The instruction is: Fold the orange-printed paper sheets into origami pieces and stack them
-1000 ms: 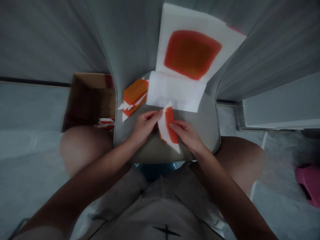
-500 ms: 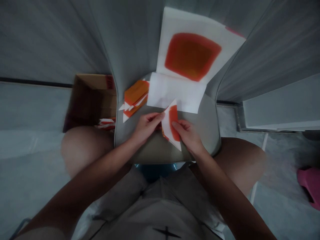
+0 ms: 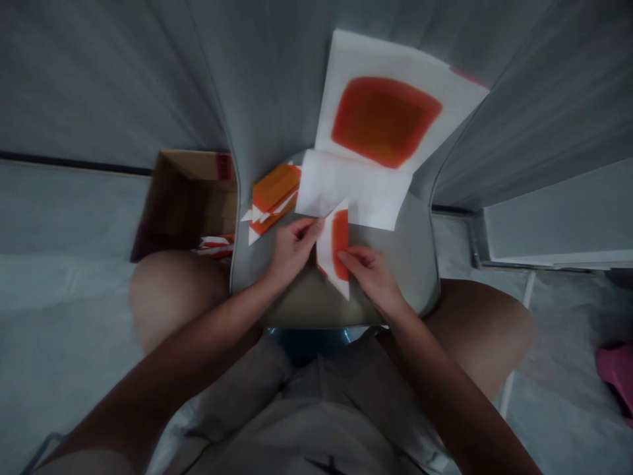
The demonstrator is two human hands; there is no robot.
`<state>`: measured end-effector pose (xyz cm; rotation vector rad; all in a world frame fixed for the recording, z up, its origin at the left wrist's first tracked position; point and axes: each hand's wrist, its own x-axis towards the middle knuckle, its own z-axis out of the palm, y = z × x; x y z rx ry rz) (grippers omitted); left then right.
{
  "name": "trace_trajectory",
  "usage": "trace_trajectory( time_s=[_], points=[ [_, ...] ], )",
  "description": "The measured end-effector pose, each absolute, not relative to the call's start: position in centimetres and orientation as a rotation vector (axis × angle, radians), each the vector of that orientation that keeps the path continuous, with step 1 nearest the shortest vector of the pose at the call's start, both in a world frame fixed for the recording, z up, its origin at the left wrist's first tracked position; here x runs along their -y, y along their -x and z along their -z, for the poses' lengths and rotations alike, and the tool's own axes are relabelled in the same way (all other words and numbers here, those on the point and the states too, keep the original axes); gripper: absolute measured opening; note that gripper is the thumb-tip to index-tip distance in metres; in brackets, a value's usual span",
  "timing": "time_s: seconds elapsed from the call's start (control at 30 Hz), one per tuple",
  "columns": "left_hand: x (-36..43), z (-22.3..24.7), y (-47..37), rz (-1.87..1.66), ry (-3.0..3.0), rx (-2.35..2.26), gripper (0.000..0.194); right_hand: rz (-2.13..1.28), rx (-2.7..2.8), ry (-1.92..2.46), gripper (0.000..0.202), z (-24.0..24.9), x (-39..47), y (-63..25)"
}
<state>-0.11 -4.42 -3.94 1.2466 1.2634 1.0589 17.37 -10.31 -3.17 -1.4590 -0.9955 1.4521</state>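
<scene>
A folded white-and-orange paper (image 3: 339,245) is held upright between my hands above the grey chair seat (image 3: 306,307). My left hand (image 3: 293,249) pinches its upper left edge between thumb and fingers. On the paper's right edge, the thumb and fingers of my right hand (image 3: 366,269) close over the orange patch. Behind it lies an open white sheet (image 3: 353,188), whose upper part (image 3: 386,122), marked with a large red-orange patch, leans on the chair back. Left of that sheet rests a stack of folded orange and white papers (image 3: 275,191).
An open cardboard box (image 3: 165,198) stands on the floor left of the chair, with red and white papers (image 3: 216,244) inside. My knees flank the seat. A pink object (image 3: 616,373) lies on the floor at far right.
The folded paper has turned slightly, its right edge now nearly vertical, and both hands still hold it. The whole view has shifted a little, moving the surroundings down and right.
</scene>
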Motion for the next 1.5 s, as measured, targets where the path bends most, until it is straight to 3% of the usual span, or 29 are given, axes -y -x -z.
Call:
trace_trajectory(
  time_s=[0.3, 0.77, 1.07, 1.5],
  points=[
    [4.6, 3.1, -0.3, -1.114, -1.357, -1.318, 0.035, -1.677, 0.922, 1.384, 0.028, 2.3, 11.2, -16.6],
    [4.6, 3.6, -0.5, -1.150, -1.310, -1.338, 0.034, -1.595, 0.901, 1.415, 0.030, 2.8, 11.2, -16.4],
    [4.4, 4.1, -0.6, -1.212, -1.336, -1.406, 0.039, -1.918, 0.767, 1.341, 0.039, 2.3, 11.7, -16.6],
    [3.1, 5.8, -0.3, -1.255, -1.139, -1.385, 0.031, -1.881, 0.813, 1.336, 0.040, 2.7, 12.0, -16.5]
  ],
)
